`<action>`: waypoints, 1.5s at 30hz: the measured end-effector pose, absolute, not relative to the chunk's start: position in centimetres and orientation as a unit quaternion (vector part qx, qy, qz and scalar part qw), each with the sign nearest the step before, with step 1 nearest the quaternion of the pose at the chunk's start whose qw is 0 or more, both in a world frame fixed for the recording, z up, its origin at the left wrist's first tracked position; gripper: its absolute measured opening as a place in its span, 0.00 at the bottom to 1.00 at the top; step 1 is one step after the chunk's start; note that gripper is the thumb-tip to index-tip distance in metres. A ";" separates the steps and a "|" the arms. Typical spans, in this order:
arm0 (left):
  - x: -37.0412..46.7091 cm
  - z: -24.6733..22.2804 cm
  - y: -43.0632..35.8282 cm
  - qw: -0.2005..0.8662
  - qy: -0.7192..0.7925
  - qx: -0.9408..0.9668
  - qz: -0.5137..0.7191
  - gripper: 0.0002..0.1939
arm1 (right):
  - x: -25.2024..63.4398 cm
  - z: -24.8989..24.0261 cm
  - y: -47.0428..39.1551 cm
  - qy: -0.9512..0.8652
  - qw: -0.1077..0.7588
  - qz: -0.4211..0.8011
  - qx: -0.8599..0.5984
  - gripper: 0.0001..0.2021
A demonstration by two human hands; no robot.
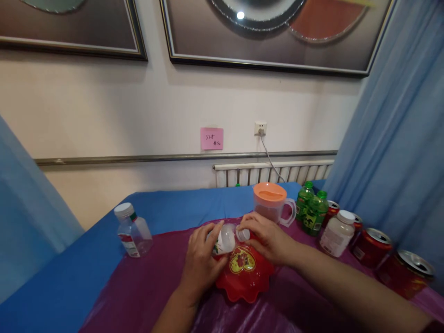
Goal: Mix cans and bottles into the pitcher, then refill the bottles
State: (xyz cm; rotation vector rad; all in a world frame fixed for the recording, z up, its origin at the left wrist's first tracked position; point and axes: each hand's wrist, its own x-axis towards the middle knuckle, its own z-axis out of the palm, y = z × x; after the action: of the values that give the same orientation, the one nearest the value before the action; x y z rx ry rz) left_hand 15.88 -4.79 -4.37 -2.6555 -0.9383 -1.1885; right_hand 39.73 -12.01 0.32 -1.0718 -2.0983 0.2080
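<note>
A small clear plastic bottle (226, 239) with a pale label lies tilted on its side, its neck pointing right. My left hand (197, 261) is closed around its body. At the neck, my right hand (267, 237) has its fingers bent around the white bottle cap (244, 235); whether the cap is still on the thread I cannot tell. Both hands are over a red scalloped plate (239, 289) with a yellow heart-shaped print. Just behind my right hand stands a clear pitcher (265, 210) with an orange lid (269, 192).
Another clear bottle with a white cap (135, 236) stands at the left. To the right are green bottles (315, 215), a white-capped jar (336, 236) and several red cans (371, 249). Purple sheeting (138, 286) covers part of the blue table cover (65, 286). Blue curtains (395, 138) hang at the sides.
</note>
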 end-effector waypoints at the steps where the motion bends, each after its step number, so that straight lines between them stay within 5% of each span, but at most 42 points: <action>1: 15.9 -4.4 -4.8 0.040 -0.307 -0.868 -0.389 0.38 | 39.8 0.3 -12.1 -0.822 0.383 0.086 -0.413 0.18; 6: 16.2 -4.6 -4.8 0.040 -0.304 -0.868 -0.391 0.37 | 39.7 0.3 -12.3 -0.795 0.373 0.084 -0.471 0.27; 12: 16.0 -4.7 -4.7 0.042 -0.299 -0.876 -0.377 0.38 | 39.2 0.9 -12.0 -0.769 0.347 0.108 -0.525 0.08; 20: 15.6 -4.4 -4.3 0.022 -0.333 -0.865 -0.375 0.38 | 40.2 0.5 -11.5 -0.822 0.373 0.045 -0.429 0.15; 25: 14.9 -4.1 -3.7 -0.013 -0.400 -0.795 -0.456 0.36 | 39.6 -0.5 -10.6 -0.735 0.436 0.080 -0.513 0.10; 31: 13.9 -4.5 -2.5 -0.154 -0.492 -0.610 -0.601 0.39 | 36.4 -2.3 -6.2 -0.723 0.297 0.147 -0.606 0.10; 40: 12.5 -5.8 -1.1 -0.138 -0.487 -0.550 -0.664 0.39 | 28.5 -5.6 1.3 -0.784 0.109 0.183 -0.583 0.11; 45: 12.7 -6.2 -0.7 -0.154 -0.489 -0.551 -0.658 0.40 | 27.5 -6.0 2.0 -0.787 0.086 0.194 -0.580 0.14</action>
State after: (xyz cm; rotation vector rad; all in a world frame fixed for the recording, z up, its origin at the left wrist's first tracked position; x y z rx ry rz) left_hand 12.69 -0.71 -6.18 -1.9245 -1.7083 -2.2979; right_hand 27.52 1.98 -6.00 -1.7285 -2.3443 0.5787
